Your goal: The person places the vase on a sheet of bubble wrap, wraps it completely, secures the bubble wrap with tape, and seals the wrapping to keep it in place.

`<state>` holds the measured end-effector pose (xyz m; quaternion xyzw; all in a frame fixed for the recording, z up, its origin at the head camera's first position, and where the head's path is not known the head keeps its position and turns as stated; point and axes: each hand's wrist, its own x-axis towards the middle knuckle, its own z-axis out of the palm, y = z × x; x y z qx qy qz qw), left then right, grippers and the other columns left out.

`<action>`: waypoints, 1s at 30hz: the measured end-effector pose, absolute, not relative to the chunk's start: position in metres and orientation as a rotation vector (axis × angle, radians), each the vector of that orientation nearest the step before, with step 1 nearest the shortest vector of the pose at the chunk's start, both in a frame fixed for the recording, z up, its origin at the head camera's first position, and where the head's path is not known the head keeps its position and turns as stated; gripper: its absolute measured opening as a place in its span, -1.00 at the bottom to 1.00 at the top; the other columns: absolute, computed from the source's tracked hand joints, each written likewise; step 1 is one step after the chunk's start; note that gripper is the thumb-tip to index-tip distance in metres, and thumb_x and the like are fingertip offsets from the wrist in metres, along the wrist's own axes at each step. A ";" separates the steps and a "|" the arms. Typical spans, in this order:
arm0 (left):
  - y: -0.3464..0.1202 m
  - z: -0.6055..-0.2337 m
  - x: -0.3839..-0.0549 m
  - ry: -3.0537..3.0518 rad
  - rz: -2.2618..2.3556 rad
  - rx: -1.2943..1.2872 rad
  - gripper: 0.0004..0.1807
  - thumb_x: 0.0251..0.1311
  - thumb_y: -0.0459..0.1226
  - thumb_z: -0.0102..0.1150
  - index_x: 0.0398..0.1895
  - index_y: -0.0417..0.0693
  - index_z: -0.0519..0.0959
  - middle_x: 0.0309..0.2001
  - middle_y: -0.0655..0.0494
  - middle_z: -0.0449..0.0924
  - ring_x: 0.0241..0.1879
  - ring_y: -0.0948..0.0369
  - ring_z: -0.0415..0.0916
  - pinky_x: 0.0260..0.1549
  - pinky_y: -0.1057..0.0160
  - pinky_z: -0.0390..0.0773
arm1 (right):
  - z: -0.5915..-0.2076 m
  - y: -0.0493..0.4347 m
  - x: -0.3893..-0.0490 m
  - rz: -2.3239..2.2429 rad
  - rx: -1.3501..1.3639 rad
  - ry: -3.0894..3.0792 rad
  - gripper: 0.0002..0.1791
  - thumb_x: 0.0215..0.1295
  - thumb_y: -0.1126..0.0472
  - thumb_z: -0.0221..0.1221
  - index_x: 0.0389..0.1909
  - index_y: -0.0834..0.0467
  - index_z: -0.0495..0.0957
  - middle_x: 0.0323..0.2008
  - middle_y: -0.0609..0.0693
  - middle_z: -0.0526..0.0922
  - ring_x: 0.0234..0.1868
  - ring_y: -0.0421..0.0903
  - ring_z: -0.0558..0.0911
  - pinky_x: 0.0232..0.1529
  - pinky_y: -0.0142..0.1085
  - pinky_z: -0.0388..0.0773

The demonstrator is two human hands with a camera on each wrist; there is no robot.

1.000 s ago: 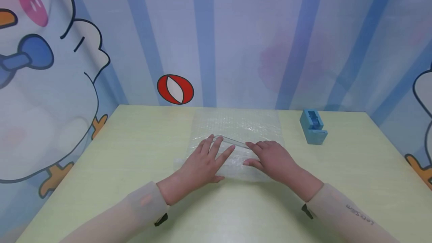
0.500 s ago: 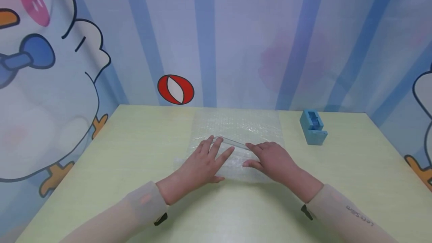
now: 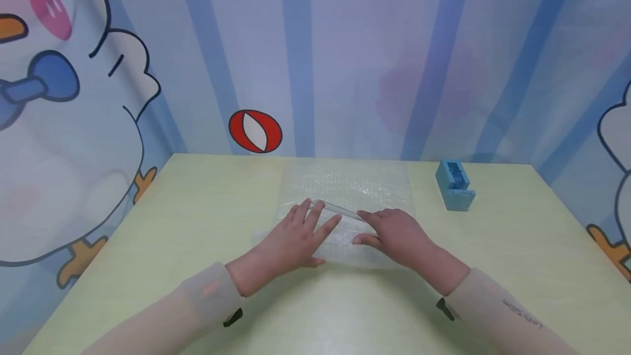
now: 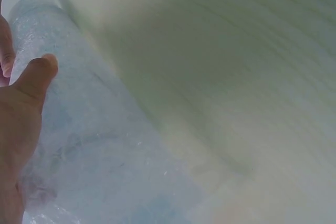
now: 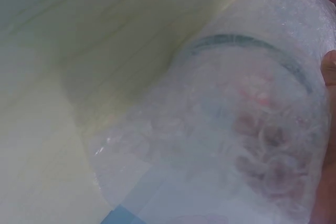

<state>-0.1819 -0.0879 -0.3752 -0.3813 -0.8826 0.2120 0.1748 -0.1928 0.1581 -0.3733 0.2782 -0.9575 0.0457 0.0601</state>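
A sheet of bubble wrap [image 3: 347,177] lies on the table, its near part raised into a rounded bundle [image 4: 89,103] under both hands. Through the wrap in the right wrist view shows the curved, dark greenish rim of a clear, glass-like round object [image 5: 236,40]; its full shape is hidden. A thin clear edge [image 3: 340,210] runs between the fingertips. My left hand [image 3: 296,237] rests on the bundle's left part, fingers spread and mostly straight, thumb on the near side. My right hand [image 3: 401,234] lies over the right part, fingers together and thumb apart.
A light blue tape dispenser [image 3: 455,188] stands at the table's back right, beside the bubble wrap. The pale yellow table [image 3: 212,196] meets a printed cloth backdrop [image 3: 345,59] along its back edge.
Both hands stay almost in place on the bubble wrap. The clear edge between the fingertips has tilted or sunk very slightly toward me.
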 end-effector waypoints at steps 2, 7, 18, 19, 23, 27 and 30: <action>-0.089 -0.375 -0.181 -2.502 0.601 -1.090 0.00 0.11 0.38 0.26 0.53 0.12 0.27 0.39 -0.17 0.43 0.34 -0.14 0.50 0.25 0.03 0.63 | -0.373 0.158 -0.192 0.144 0.845 -2.913 -0.32 0.38 -0.19 0.18 0.31 0.22 0.54 -0.07 0.19 0.80 -0.04 0.15 0.77 0.12 0.04 0.67; -0.090 -0.374 -0.178 -2.505 0.580 -1.091 0.00 0.11 0.39 0.27 0.53 0.11 0.28 0.38 -0.17 0.44 0.33 -0.13 0.51 0.23 0.03 0.64 | -0.370 0.157 -0.191 0.171 0.840 -2.945 -0.32 0.38 -0.19 0.18 0.32 0.21 0.54 -0.04 0.20 0.80 0.00 0.17 0.76 0.16 0.06 0.64; -0.093 -0.369 -0.166 -2.523 0.472 -1.133 0.00 0.06 0.40 0.30 0.48 0.10 0.34 0.33 -0.18 0.47 0.27 -0.14 0.54 0.16 0.04 0.68 | -0.366 0.155 -0.179 0.247 0.844 -3.027 -0.31 0.37 -0.22 0.18 0.32 0.19 0.54 0.00 0.21 0.79 0.03 0.18 0.76 0.16 0.08 0.64; -0.094 -0.368 -0.164 -2.536 0.459 -1.142 0.00 0.06 0.40 0.30 0.48 0.10 0.34 0.34 -0.18 0.47 0.27 -0.14 0.53 0.17 0.04 0.68 | -0.366 0.155 -0.177 0.250 0.838 -3.034 -0.31 0.37 -0.22 0.18 0.32 0.19 0.54 0.00 0.20 0.79 0.02 0.17 0.76 0.15 0.08 0.65; -0.096 -0.369 -0.162 -2.573 0.409 -1.167 0.00 0.05 0.38 0.32 0.49 0.10 0.34 0.36 -0.18 0.46 0.30 -0.15 0.51 0.20 0.01 0.66 | -0.366 0.153 -0.169 0.240 0.834 -3.034 -0.31 0.37 -0.22 0.18 0.31 0.20 0.54 -0.06 0.19 0.80 -0.06 0.14 0.78 0.09 0.06 0.67; -0.099 -0.372 -0.162 -2.551 0.385 -1.159 0.01 0.05 0.42 0.28 0.49 0.13 0.34 0.37 -0.17 0.46 0.31 -0.14 0.50 0.23 0.01 0.64 | -0.363 0.152 -0.167 0.215 0.844 -3.003 -0.32 0.37 -0.21 0.19 0.29 0.20 0.56 -0.12 0.17 0.81 -0.13 0.12 0.78 0.04 0.03 0.69; -0.100 -0.374 -0.166 -2.525 0.338 -1.139 -0.03 0.11 0.43 0.20 0.49 0.12 0.35 0.36 -0.13 0.47 0.28 -0.09 0.52 0.23 0.06 0.64 | -0.361 0.151 -0.168 0.227 0.835 -3.013 -0.33 0.37 -0.20 0.20 0.28 0.21 0.56 -0.10 0.19 0.80 -0.10 0.14 0.78 0.05 0.05 0.69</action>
